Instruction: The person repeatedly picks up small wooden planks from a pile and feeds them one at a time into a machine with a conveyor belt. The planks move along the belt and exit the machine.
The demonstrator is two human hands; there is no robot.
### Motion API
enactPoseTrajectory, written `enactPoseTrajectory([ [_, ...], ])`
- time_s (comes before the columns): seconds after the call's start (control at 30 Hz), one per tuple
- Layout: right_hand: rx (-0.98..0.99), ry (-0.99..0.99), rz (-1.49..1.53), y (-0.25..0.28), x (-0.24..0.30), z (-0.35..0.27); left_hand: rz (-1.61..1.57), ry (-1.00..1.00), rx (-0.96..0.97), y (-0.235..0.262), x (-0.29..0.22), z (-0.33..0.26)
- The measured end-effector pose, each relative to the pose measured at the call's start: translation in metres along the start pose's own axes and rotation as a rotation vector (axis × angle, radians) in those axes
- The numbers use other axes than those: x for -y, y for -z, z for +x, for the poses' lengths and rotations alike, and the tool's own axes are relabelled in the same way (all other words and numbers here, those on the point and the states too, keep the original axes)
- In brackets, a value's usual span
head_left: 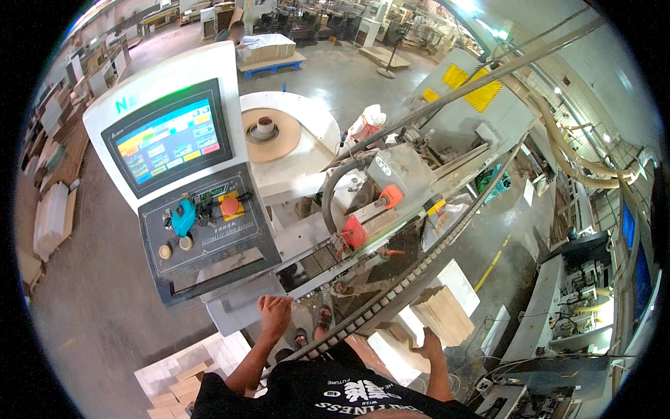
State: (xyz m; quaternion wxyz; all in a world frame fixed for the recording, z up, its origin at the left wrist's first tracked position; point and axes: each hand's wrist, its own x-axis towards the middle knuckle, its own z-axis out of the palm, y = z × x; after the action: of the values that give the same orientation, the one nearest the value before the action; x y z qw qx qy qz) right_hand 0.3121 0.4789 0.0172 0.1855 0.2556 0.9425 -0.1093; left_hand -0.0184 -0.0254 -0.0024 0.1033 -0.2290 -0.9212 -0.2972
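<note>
The person's left hand (275,312) rests with curled fingers on the lower edge of the grey machine housing (237,307); no firm grip shows. The right hand (428,346) lies open, fingers spread, touching a light wooden panel (441,313) just above it. Farther off stands the control panel (202,230) with touchscreen (169,141).
</note>
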Motion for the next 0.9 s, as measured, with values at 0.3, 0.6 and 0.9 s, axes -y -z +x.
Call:
enactPoseTrajectory([
  [0.3,0.076,-0.028,0.181,-0.001,0.012,-0.019,-0.129,0.018,-0.045,0.002,-0.032,-0.012],
  [0.6,0.081,-0.083,0.129,0.005,0.034,-0.034,-0.365,-0.125,0.088,0.002,-0.088,0.035],
  [0.9,-0.204,0.395,-0.009,0.094,0.170,-0.005,-0.309,-0.661,0.198,0.008,-0.176,0.022],
])
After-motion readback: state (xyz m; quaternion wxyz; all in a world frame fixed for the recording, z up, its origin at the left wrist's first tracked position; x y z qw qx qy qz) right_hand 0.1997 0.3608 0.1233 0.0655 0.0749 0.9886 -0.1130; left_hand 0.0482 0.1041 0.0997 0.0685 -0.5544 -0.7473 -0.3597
